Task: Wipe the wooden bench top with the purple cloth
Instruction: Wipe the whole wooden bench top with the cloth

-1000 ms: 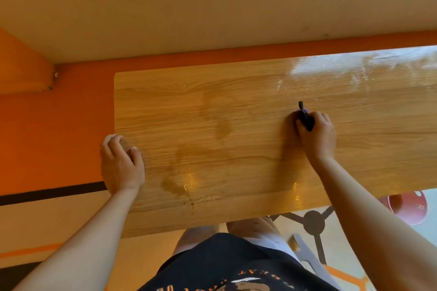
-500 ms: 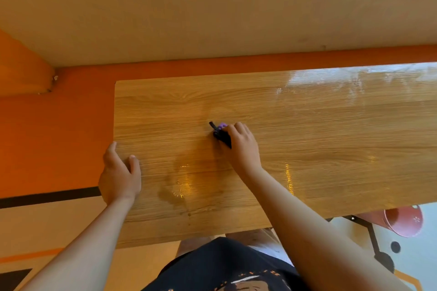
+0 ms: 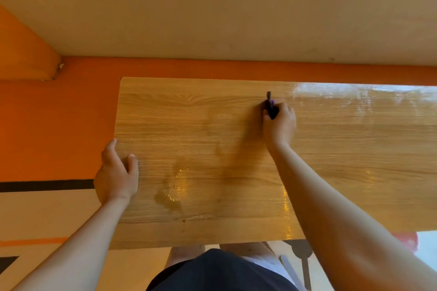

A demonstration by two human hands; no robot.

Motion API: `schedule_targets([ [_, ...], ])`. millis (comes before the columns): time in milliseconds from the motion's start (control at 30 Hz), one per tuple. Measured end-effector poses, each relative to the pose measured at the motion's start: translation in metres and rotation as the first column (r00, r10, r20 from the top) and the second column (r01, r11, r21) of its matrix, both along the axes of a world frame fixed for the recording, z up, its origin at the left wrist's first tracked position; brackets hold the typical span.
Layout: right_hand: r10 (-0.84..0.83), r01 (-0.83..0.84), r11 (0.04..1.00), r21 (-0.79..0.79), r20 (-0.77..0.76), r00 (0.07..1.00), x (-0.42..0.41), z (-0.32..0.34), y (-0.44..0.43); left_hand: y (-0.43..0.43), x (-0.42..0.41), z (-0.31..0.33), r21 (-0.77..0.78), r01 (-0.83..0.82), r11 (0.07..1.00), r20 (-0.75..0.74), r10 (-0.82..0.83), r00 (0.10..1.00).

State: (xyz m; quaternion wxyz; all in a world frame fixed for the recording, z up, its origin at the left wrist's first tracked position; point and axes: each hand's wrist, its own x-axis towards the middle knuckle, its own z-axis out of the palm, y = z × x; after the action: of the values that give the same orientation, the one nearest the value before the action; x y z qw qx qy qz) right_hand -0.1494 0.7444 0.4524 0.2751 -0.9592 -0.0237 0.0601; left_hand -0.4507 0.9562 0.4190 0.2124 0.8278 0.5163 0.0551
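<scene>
The wooden bench top [image 3: 201, 125] fills the middle of the view, with glossy wet streaks at its right and a damp patch near its front left. My right hand [image 3: 280, 123] grips the bunched purple cloth [image 3: 271, 107], dark with a bit of purple showing, and presses it on the bench near the far edge. My left hand [image 3: 117, 175] rests on the bench's left end, thumb on top of the board, fingers over the edge and hidden.
A beige wall [image 3: 212, 7] with an orange base band [image 3: 59, 113] stands just behind the bench. A red round object [image 3: 405, 240] shows under the bench at the right. My legs and dark shorts [image 3: 217, 269] are at the near edge.
My right hand has swept the cloth left to the bench's middle, then back right and farther toward the wall. My left hand stayed at the left end.
</scene>
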Motion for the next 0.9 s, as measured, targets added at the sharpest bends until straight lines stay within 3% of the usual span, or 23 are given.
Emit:
schedule_targets([
  [67,0.259,-0.259,0.965,0.046,0.010,0.966,-0.034,-0.004,0.030,0.000,0.001,0.001,-0.011,-0.013,1.000,-0.007,0.013,1.000],
  [133,0.492,-0.493,0.869,0.055,0.033,0.870,-0.060,-0.006,0.046,0.000,0.000,0.000,-0.015,-0.020,1.000,-0.007,0.020,1.000],
  [200,0.610,-0.610,0.788,0.080,0.025,0.792,-0.061,-0.006,0.046,0.000,-0.001,-0.002,-0.012,-0.015,1.000,-0.001,0.015,1.000],
  [267,0.627,-0.620,0.773,0.136,-0.016,0.779,-0.042,-0.005,0.036,0.001,-0.002,-0.004,-0.010,-0.015,1.000,0.003,0.015,1.000],
  [333,0.573,-0.569,0.815,0.111,0.000,0.820,-0.014,-0.003,0.020,0.003,-0.002,-0.006,-0.012,-0.024,1.000,-0.004,0.024,1.000],
  [500,0.214,-0.214,0.977,0.005,0.026,0.977,0.068,0.002,-0.022,0.002,0.000,-0.005,-0.017,-0.060,0.998,-0.019,0.060,0.998],
  [667,0.012,-0.009,0.996,-0.090,0.038,0.999,0.082,0.004,0.008,0.002,-0.001,-0.004,-0.034,-0.057,0.998,-0.021,0.056,0.998],
  [733,0.076,-0.074,0.996,-0.045,0.041,0.996,0.061,0.004,0.035,0.002,-0.001,-0.005,-0.031,-0.056,0.998,-0.019,0.055,0.998],
  [800,0.250,-0.251,0.968,0.003,0.042,0.967,0.033,0.001,0.061,0.002,-0.001,-0.004,-0.031,-0.053,0.998,-0.010,0.052,0.999],
  [900,0.535,-0.536,0.843,0.036,0.040,0.844,0.011,-0.001,0.079,0.003,-0.003,-0.004,-0.032,-0.052,0.998,0.005,0.052,0.999],
])
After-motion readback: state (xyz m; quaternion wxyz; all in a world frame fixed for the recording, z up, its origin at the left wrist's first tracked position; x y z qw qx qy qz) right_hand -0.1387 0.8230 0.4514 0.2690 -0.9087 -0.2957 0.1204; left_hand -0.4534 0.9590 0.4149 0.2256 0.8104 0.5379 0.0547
